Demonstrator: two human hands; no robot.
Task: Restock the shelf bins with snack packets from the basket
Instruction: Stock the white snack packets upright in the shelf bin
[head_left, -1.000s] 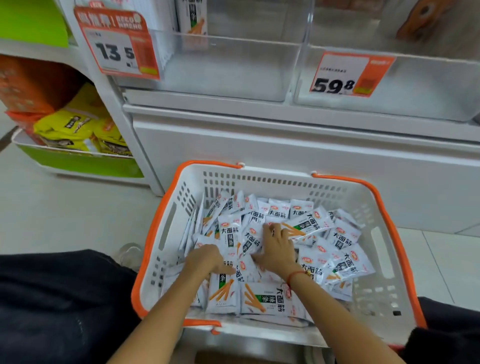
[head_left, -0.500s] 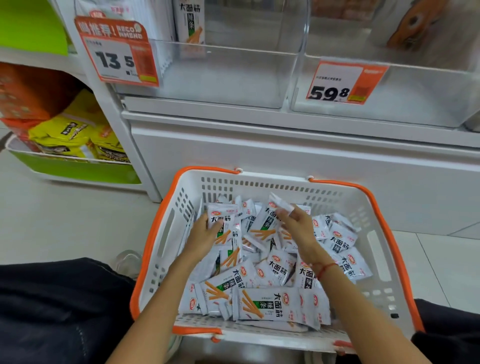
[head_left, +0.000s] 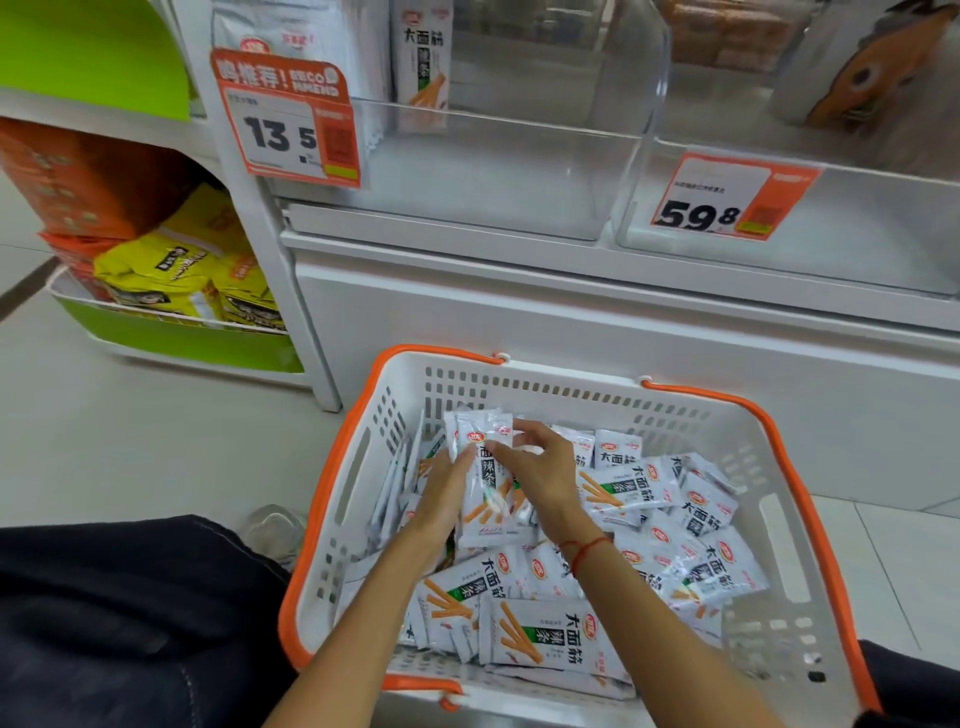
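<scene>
Shelf unit (head_left: 571, 322): white, standing directly behind the basket, so the reach from basket to bin is short and upward.
Shelf bins: two clear bins sit side by side. The left bin (head_left: 493, 171) carries the 13.5 price tag (head_left: 288, 122) and holds only a few upright packets of the same white design at its back left, with most of its floor bare; by my reading this is where the gathered packets belong. The right bin (head_left: 857, 208), tagged 59.8 (head_left: 727, 200), holds a different product.
Basket (head_left: 810, 519): white with orange rim, on the floor between the person's knees, its open top facing up so both hands can work inside.
Loose snack packets (head_left: 639, 493): many, lying flat and crisscrossed across the basket floor, mostly to the right and near side.
Gathered stack (head_left: 485, 488): several packets stood on end and squared together near the basket's far left, probably so they go into the bin as one neat block.
Left hand (head_left: 441, 499): pressed along the stack's left side, fingers curved around it, holding it upright.
Right hand (head_left: 540, 473): closes on the stack from the right, fingertips over its top edge, aligning it.
Stage: judged early, as the basket is nearly full.
</scene>
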